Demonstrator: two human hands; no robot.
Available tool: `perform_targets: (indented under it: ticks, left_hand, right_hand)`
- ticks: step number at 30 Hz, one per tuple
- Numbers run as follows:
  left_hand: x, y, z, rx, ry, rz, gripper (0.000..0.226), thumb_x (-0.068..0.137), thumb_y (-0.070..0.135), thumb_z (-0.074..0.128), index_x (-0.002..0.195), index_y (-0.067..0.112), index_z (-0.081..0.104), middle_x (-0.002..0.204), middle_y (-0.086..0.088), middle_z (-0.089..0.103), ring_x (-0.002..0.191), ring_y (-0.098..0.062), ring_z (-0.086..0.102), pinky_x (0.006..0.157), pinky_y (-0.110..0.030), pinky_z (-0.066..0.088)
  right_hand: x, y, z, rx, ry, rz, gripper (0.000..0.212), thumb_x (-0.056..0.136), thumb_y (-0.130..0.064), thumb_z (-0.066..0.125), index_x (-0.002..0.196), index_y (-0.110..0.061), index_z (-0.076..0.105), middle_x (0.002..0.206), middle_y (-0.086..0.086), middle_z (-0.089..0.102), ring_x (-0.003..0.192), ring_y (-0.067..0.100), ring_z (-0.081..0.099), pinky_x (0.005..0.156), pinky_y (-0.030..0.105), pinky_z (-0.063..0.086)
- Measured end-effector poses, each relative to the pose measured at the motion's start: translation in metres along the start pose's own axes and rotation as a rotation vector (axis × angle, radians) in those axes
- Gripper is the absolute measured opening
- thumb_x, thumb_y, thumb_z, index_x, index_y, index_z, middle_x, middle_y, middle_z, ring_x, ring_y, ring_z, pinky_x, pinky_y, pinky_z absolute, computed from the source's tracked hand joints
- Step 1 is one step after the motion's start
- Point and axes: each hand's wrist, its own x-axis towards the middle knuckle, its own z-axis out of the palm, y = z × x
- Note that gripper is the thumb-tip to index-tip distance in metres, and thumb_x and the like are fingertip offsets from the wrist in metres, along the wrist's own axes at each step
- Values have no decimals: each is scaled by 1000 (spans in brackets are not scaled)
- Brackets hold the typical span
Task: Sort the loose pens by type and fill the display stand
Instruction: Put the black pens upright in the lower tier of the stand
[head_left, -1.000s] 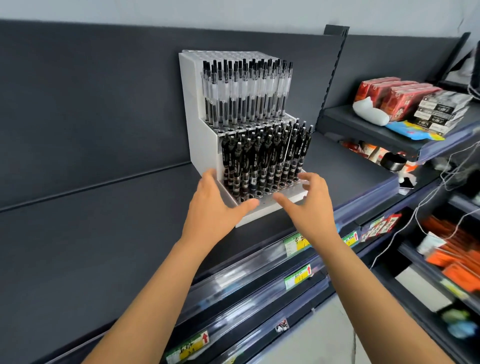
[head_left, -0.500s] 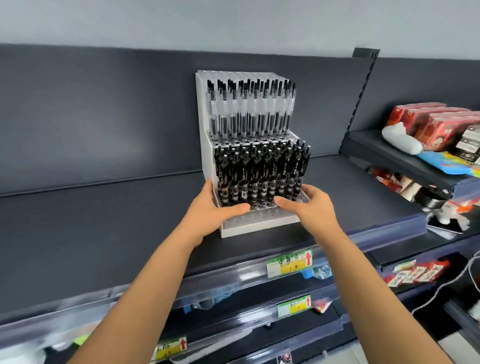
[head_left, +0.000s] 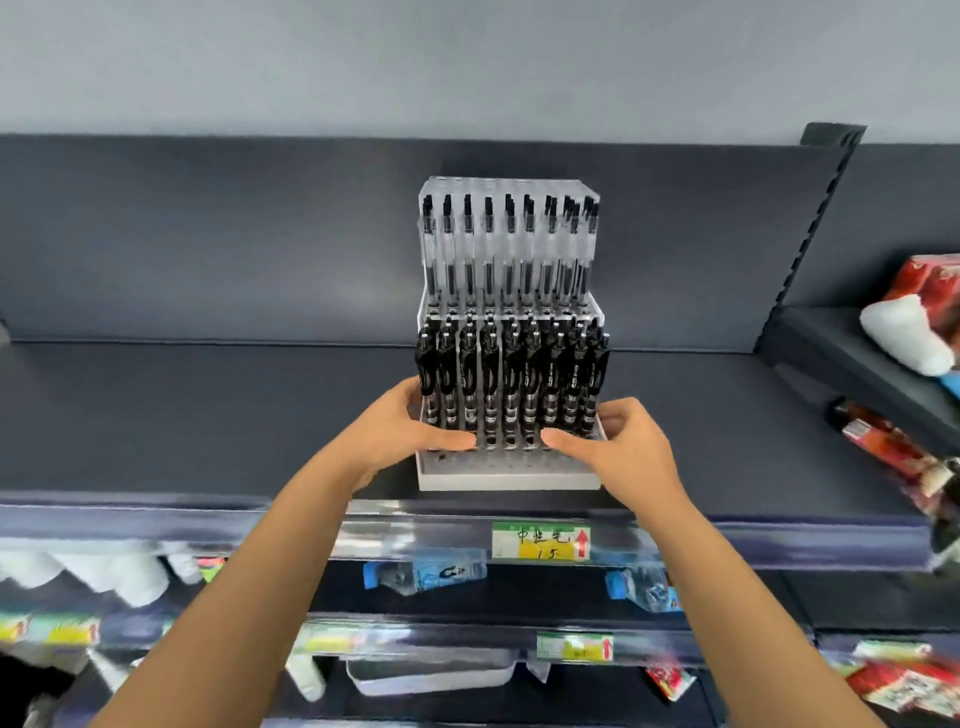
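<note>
Gripping the white stepped plastic display stand (head_left: 506, 478), left hand (head_left: 400, 431) and right hand (head_left: 623, 447) curl round its sides. Clear-barrelled pens (head_left: 506, 249) stand above black-barrelled pens (head_left: 511, 379).

White tiered stand (head_left: 506, 475) upright, filled with pens (head_left: 511, 374).

The single view comes from the person's head, facing the shelf (head_left: 208, 415) squarely and tilted a little down. It sits close, within arm's reach: the stand (head_left: 506, 475) stands in the middle of the frame, and both forearms rise from the bottom edge to the left hand (head_left: 395, 436) and right hand (head_left: 618, 447) at its base. The wall (head_left: 467, 62) crosses the top, lower shelves (head_left: 519, 597) the bottom. The wide lens bends and blurs the sides.
</note>
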Motion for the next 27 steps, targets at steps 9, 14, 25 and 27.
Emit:
perform_targets:
  ticks: [9, 14, 25, 27]
  left_hand:
    - [-23, 17, 0, 73, 468, 446, 42, 74, 40, 78, 104, 23, 54, 91, 12, 56, 82, -3, 51, 75, -13, 42]
    - [-23, 10, -11, 63, 434, 539, 33, 78, 29, 79, 101, 19, 57, 91, 4, 61, 81, -10, 54, 76, -17, 44]
    - [-24, 18, -13, 102, 463, 514, 7, 84, 22, 73, 86, 23, 66, 78, 9, 67, 69, -7, 59, 68, -15, 48]
    - [-25, 17, -13, 125, 486, 502, 7, 84, 22, 74, 85, 24, 67, 76, 9, 67, 68, -6, 59, 67, -14, 48]
  right_hand:
    - [6, -22, -4, 168, 142, -266, 62, 63, -42, 84, 117, -24, 59, 113, -12, 63, 102, 9, 60, 83, 28, 53]
    - [2, -19, -1, 202, 223, -300, 56, 67, -32, 85, 115, -26, 59, 113, -12, 61, 97, 5, 61, 72, 17, 51]
    - [6, -19, -29, 126, 201, -411, 12, 82, -14, 74, 91, -19, 69, 84, -1, 69, 74, 19, 66, 77, 43, 57]
    - [10, -17, -32, 100, 163, -407, 10, 82, -17, 74, 89, -23, 69, 83, -3, 70, 76, 19, 67, 79, 43, 57]
